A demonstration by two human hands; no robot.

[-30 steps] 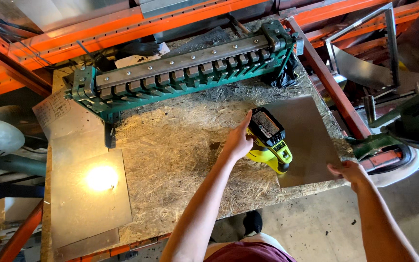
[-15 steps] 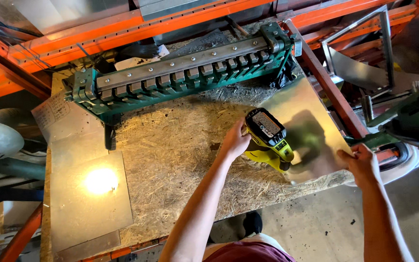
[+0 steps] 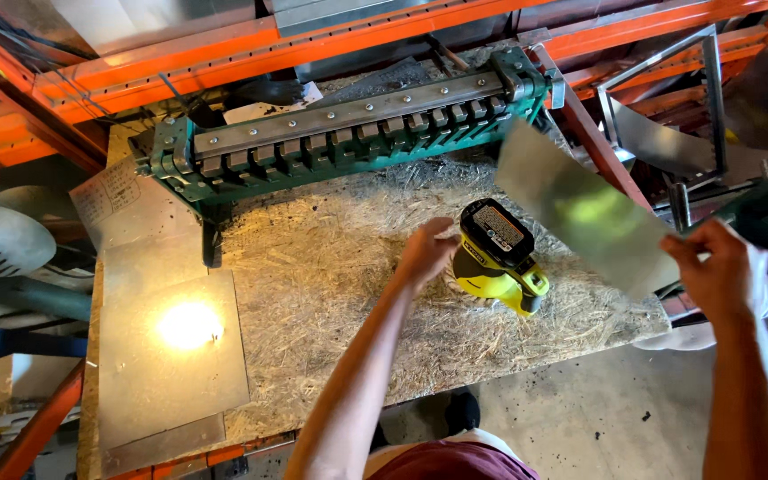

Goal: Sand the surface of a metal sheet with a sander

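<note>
My right hand (image 3: pixel 724 271) grips the near corner of a shiny sheet-metal piece (image 3: pixel 580 209) and holds it tilted, lifted off the right end of the chipboard workbench (image 3: pixel 340 293). My left hand (image 3: pixel 427 253) is at the left side of a yellow and black cordless drill (image 3: pixel 495 258), with its fingers curled against it. The drill rests on the bench with its battery end turned up. A green bending brake with a row of steel fingers (image 3: pixel 348 133) runs across the back of the bench.
Flat metal sheets (image 3: pixel 166 347) lie on the bench's left part, with a bright lamp reflection. Orange rack beams (image 3: pixel 224 53) run behind. A metal frame and scrap sheet (image 3: pixel 668 124) stand at the right. Concrete floor (image 3: pixel 580 418) lies below the bench edge.
The metal sheet lay flat on the bench's right corner; my right hand took its edge and lifted it up, tilted. My left hand stayed by the drill.
</note>
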